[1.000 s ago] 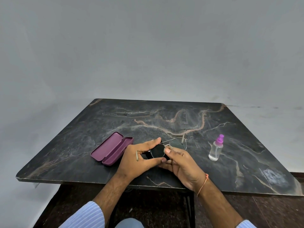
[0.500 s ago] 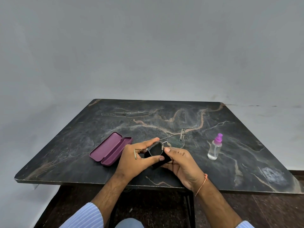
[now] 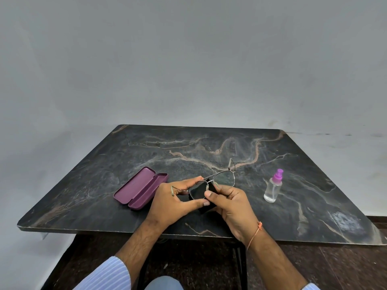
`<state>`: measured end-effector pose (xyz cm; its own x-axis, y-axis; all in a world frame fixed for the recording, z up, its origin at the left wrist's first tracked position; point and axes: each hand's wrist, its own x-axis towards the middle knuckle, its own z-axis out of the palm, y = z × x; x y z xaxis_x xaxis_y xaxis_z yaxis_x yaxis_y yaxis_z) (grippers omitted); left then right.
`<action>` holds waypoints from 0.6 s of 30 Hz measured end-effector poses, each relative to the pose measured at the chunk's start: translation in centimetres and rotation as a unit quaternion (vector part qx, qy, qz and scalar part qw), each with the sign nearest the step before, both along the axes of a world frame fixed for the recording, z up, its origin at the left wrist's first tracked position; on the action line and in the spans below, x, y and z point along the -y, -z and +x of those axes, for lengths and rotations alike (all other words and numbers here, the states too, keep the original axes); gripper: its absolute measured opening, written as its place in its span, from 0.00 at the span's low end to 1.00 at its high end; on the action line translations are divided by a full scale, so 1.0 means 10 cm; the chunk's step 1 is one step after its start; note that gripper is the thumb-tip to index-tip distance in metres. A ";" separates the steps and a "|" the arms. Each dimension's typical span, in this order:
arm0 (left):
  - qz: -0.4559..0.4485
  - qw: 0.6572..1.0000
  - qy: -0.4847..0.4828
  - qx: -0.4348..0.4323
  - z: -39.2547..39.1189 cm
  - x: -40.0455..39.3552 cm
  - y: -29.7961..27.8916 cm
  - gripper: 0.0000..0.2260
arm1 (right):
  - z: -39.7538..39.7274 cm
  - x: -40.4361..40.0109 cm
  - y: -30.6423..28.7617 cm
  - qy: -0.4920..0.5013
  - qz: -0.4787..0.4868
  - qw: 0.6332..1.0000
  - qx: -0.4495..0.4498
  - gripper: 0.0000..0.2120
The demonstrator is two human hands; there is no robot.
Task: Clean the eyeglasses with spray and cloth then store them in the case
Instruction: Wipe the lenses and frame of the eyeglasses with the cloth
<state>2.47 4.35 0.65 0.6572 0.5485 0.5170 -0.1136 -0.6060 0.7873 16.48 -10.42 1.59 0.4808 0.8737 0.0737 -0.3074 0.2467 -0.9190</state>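
Centrally, our left hand and right hand pinch one thin wire-framed eyeglasses and one black cloth; one case, one spray bottle.

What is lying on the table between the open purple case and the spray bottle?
In the head view, both hands are there: the left hand and right hand hold the eyeglasses and a black cloth between the case and the spray bottle.

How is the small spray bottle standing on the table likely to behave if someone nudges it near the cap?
The spray bottle is tall and narrow on a small base, so it would probably tip rather than slide. It looks like clear plastic, so it is likely light. Its round body would probably roll across the smooth table once down.
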 end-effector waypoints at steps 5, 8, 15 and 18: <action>0.014 1.000 -0.009 -0.009 0.01 0.02 0.01 0.31 | 0.00 0.00 0.00 0.020 0.005 1.000 -0.016 0.10; 0.045 0.999 -0.015 -0.004 0.01 0.02 0.01 0.30 | 0.01 -0.01 0.01 0.032 -0.001 0.999 -0.025 0.09; 0.074 0.997 -0.032 0.017 0.01 -0.02 0.05 0.33 | 0.03 -0.04 0.03 0.044 -0.008 0.998 -0.034 0.11; 0.075 0.996 -0.041 0.029 0.01 -0.01 0.05 0.33 | 0.01 -0.05 0.03 0.059 -0.008 0.998 -0.036 0.10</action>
